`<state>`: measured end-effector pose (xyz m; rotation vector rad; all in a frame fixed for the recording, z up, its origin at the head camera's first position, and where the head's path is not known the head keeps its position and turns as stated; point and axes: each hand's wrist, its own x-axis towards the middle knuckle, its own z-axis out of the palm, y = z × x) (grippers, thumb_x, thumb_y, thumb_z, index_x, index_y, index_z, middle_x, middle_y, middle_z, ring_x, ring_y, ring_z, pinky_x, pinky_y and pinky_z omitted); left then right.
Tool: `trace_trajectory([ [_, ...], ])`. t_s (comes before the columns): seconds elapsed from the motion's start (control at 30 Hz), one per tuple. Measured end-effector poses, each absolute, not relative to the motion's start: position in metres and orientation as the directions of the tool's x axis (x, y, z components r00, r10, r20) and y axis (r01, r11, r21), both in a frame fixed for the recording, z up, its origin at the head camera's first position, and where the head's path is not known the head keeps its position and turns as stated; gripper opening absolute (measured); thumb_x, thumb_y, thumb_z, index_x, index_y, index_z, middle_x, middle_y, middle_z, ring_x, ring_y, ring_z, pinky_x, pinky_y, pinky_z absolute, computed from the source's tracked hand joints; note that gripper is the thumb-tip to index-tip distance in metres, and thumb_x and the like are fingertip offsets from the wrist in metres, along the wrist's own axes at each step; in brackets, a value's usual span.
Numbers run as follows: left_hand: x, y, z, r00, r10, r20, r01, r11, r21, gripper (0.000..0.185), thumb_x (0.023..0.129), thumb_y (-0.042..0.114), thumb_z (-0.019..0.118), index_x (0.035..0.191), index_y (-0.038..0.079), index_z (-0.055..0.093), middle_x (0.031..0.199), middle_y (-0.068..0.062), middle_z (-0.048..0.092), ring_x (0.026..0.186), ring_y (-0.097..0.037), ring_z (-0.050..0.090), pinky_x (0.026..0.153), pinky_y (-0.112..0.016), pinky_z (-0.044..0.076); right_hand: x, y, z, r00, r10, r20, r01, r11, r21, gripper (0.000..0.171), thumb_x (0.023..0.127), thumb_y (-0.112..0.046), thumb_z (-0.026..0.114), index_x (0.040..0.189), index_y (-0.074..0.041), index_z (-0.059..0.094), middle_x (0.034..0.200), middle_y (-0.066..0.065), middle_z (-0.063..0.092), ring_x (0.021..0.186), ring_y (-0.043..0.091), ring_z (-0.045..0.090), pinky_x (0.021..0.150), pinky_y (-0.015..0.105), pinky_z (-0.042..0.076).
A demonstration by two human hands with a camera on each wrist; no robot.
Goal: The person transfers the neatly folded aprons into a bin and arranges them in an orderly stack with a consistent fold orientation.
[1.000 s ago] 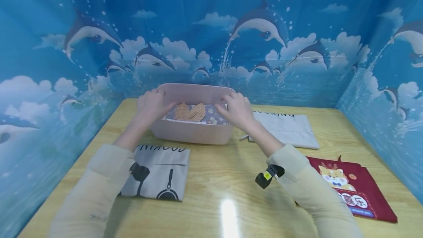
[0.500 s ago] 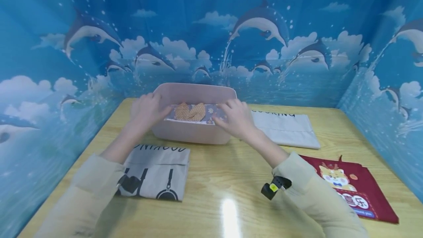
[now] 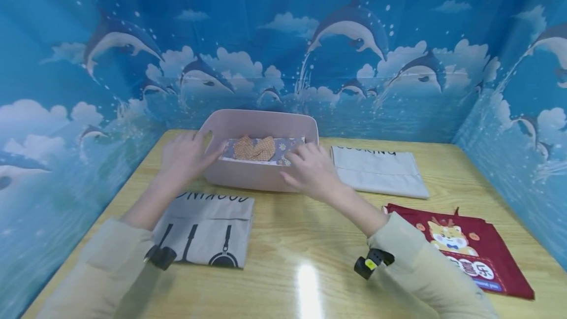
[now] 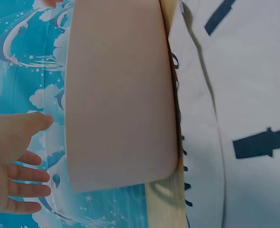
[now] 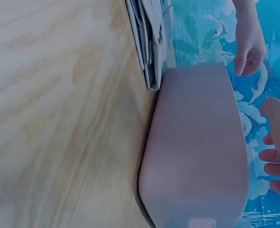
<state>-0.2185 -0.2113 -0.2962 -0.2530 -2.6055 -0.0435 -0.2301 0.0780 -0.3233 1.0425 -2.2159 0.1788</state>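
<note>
A pink plastic bin (image 3: 254, 174) stands at the back middle of the wooden table (image 3: 301, 230). Inside it lies a folded floral cloth (image 3: 283, 151) with an orange dotted piece (image 3: 254, 149) on top. My left hand (image 3: 183, 157) hovers by the bin's left end with its fingers straight and holds nothing. In the left wrist view the left hand (image 4: 14, 161) is apart from the bin wall (image 4: 116, 95). My right hand (image 3: 310, 169) is spread in front of the bin's right front corner and is empty. The right wrist view shows its fingers (image 5: 275, 156) just off the bin (image 5: 197, 156).
A folded grey apron with black utensil prints (image 3: 208, 228) lies front left. A folded white cloth with lettering (image 3: 376, 169) lies right of the bin. A red bag with a cartoon animal (image 3: 465, 250) lies front right. Blue dolphin-print walls (image 3: 283, 38) enclose the table on three sides.
Both hands have drawn back from the bin's rim toward me and lowered. The bin and the cloth inside stay where they were.
</note>
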Motion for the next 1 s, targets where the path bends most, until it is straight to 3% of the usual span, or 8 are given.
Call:
trace_trajectory([
  [0.23, -0.211, -0.223, -0.299, -0.92, 0.106, 0.377, 0.108, 0.994, -0.016, 0.045, 0.083, 0.04, 0.066, 0.085, -0.004, 0.057, 0.067, -0.013, 0.051, 0.065, -0.029, 0.05, 0.054, -0.038, 0.04, -0.223, 0.068, -0.331, -0.474, -0.665, 0.577, -0.754, 0.645, 0.123, 0.035, 0.081, -0.032, 0.07, 0.104, -0.006, 0.065, 0.091, 0.006, 0.06, 0.085, 0.022, 0.053, 0.072, 0.034, 0.045],
  [0.37, -0.207, -0.23, -0.3, -0.941, 0.065, 0.333, 0.078, 0.997, 0.026, 0.047, 0.083, 0.041, 0.065, 0.083, -0.004, 0.054, 0.069, -0.014, 0.05, 0.067, -0.029, 0.049, 0.054, -0.038, 0.04, -0.219, 0.063, -0.333, -0.49, -0.686, 0.538, -0.754, 0.643, 0.134, 0.037, 0.083, -0.033, 0.067, 0.106, -0.005, 0.063, 0.093, 0.007, 0.061, 0.086, 0.022, 0.055, 0.076, 0.034, 0.047],
  [0.5, -0.204, -0.237, -0.302, -0.954, 0.013, 0.298, 0.032, 0.998, 0.059, 0.051, 0.084, 0.044, 0.064, 0.091, -0.006, 0.054, 0.075, -0.017, 0.053, 0.069, -0.031, 0.051, 0.055, -0.041, 0.043, -0.216, 0.059, -0.337, -0.474, -0.704, 0.529, -0.758, 0.632, 0.162, 0.036, 0.083, -0.035, 0.066, 0.103, -0.006, 0.064, 0.092, 0.007, 0.061, 0.084, 0.021, 0.055, 0.075, 0.033, 0.047],
  [0.67, -0.2, -0.246, -0.304, -0.97, -0.046, 0.24, -0.028, 0.997, 0.078, 0.06, 0.085, 0.044, 0.062, 0.11, -0.009, 0.051, 0.097, -0.027, 0.055, 0.088, -0.042, 0.053, 0.071, -0.054, 0.045, -0.214, 0.053, -0.344, -0.426, -0.712, 0.558, -0.771, 0.608, 0.189, 0.032, 0.081, -0.037, 0.067, 0.094, -0.008, 0.065, 0.087, 0.005, 0.059, 0.08, 0.021, 0.053, 0.071, 0.033, 0.046],
  [1.0, -0.19, -0.272, -0.318, -0.987, -0.105, 0.122, -0.092, 0.989, 0.112, 0.064, 0.086, 0.051, 0.056, 0.1, -0.011, 0.052, 0.085, -0.027, 0.054, 0.074, -0.041, 0.054, 0.053, -0.046, 0.045, -0.21, 0.043, -0.357, -0.382, -0.74, 0.554, -0.766, 0.589, 0.258, 0.033, 0.079, -0.041, 0.068, 0.087, -0.009, 0.065, 0.079, 0.002, 0.056, 0.073, 0.018, 0.05, 0.063, 0.029, 0.043],
])
